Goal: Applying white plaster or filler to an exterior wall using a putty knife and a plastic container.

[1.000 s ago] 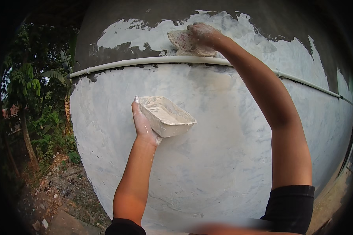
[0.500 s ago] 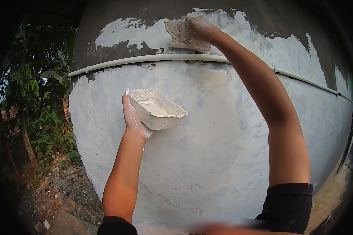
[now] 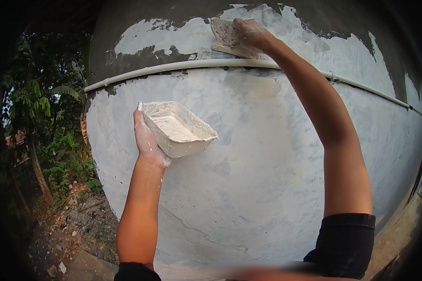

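Observation:
My left hand [image 3: 148, 139] holds a rectangular tub [image 3: 185, 147] by its left side, the thumb up at the rim and the other fingers hidden underneath. Wet whitish plaster [image 3: 173, 127] lies in the tub, and dried smears coat its walls. High on the wall, my right hand [image 3: 254, 35] is closed on a wide plastering blade [image 3: 224, 36] crusted with plaster. The blade lies against the white-coated upper band of the wall [image 3: 295, 44], just above a pale pipe. White smears mark both hands.
A pale pipe [image 3: 173, 68] runs across the wall, bending round with it. Below it the wall [image 3: 267, 178] is coated whitish; above, bare dark grey render [image 3: 112, 61] shows. Trees and plants [image 3: 37, 107] stand at left, over ground [image 3: 89, 225] with rubble.
My right hand and the blade have shifted a little to the right and slightly upward along the wall. My left hand and the tub have moved slightly left.

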Demonstrator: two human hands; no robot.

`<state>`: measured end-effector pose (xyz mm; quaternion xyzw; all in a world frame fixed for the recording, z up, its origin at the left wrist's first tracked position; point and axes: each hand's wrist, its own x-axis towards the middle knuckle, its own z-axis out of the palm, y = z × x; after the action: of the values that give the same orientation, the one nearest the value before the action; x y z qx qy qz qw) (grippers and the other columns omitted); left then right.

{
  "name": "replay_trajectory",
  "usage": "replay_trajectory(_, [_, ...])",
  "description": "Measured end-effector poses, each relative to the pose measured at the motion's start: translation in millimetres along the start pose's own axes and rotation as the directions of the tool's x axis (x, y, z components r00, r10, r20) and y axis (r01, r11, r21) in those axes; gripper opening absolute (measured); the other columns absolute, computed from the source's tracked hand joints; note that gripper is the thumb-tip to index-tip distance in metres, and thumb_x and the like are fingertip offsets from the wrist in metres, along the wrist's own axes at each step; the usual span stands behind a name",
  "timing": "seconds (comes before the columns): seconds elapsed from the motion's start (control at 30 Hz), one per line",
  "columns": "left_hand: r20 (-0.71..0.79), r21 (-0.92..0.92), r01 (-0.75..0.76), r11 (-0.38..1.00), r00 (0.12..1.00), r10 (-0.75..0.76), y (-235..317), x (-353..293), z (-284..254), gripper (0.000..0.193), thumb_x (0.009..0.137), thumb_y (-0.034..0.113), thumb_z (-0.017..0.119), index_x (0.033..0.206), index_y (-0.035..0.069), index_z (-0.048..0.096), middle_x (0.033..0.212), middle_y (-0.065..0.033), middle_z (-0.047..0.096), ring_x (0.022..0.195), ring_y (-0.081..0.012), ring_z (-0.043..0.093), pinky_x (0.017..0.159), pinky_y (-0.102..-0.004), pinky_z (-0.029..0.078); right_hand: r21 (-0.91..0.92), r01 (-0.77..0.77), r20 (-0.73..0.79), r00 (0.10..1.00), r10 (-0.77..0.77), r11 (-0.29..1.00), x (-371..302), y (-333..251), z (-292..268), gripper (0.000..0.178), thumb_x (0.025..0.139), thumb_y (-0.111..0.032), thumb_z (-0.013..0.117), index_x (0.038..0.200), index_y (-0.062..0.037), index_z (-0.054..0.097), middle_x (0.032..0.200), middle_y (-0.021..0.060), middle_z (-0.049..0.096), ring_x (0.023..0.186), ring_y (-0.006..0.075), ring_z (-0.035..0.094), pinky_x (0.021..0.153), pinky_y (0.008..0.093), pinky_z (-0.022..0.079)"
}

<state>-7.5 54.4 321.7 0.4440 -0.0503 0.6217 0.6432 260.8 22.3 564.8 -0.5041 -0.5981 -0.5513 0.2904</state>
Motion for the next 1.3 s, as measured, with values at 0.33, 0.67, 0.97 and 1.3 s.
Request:
replay_trajectory(0.33, [-0.044,0.028,-0.021,0.999,0.999,0.022,-1.9,-0.7,0.7,0.065,0.096,0.058,0.033,0.132,0.006,0.05,0.123,-0.0148,0.057,0.11,-0.0312,0.058,0.094,-0.0462,0.05,-0.131,0.051,0.035,0.998,-0.047,0.99,5.7,-13.9,5.6,0.032,0.078,-0.012,0.07,0.105,-0.0008,0.057,0.105,0.0237,0.066,0.106,0.0392,0.062,0.089,0.0489,0.049])
replay_trajectory(0.67, [-0.05,0.023,-0.022,0.999,0.998,0.023,-5.7,1.8,-3.1,0.066,0.096,0.058,0.032,0.131,0.005,0.051,0.122,-0.0151,0.058,0.11,-0.031,0.059,0.093,-0.0453,0.051,-0.017,-0.023,0.047,0.999,0.024,1.0,24.7,-19.5,-15.8,0.035,0.078,-0.011,0.066,0.111,0.0,0.06,0.104,0.0256,0.067,0.103,0.041,0.063,0.087,0.0477,0.05])
replay_trajectory(0.97, [-0.041,0.013,-0.03,0.999,0.999,0.031,3.2,-3.7,-5.9,0.064,0.096,0.058,0.034,0.128,0.005,0.051,0.121,-0.0141,0.058,0.11,-0.0301,0.058,0.095,-0.0435,0.048,-0.058,-0.062,-0.108,0.993,0.055,0.996,37.5,31.7,-13.1,0.036,0.079,-0.019,0.073,0.107,-0.0002,0.06,0.104,0.0233,0.067,0.102,0.0388,0.064,0.082,0.047,0.051])
replay_trajectory(1.3, [-0.086,0.067,-0.073,0.995,0.993,0.078,12.6,-10.1,-7.5,0.064,0.095,0.059,0.036,0.128,0.006,0.051,0.122,-0.0138,0.057,0.111,-0.03,0.056,0.098,-0.0427,0.045,-0.063,0.003,-0.064,0.998,-0.007,0.998,46.3,-22.5,14.1,0.034,0.076,-0.011,0.069,0.106,-0.0009,0.058,0.103,0.0223,0.067,0.1,0.0389,0.064,0.084,0.0471,0.051])
